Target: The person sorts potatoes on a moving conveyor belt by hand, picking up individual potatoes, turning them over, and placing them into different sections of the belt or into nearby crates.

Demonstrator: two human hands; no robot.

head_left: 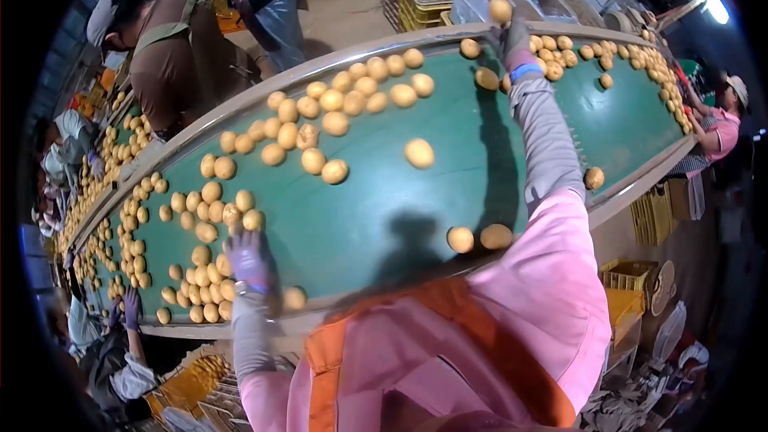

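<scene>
low left of the frame, the gloved left hand (pixel 246 260) lies on yellow fruit (pixel 240 216) at the green belt's (pixel 376 208) near edge; its grip i cannot tell. top centre, the right hand (pixel 512 38) holds one round fruit (pixel 501 10) over the belt's far rim.

A pink top (pixel 560 272), orange apron (pixel 448 304) and grey sleeves (pixel 544 136) are worn. The left hand (pixel 246 260) has a purple glove, the right hand (pixel 512 38) a grey one.
</scene>
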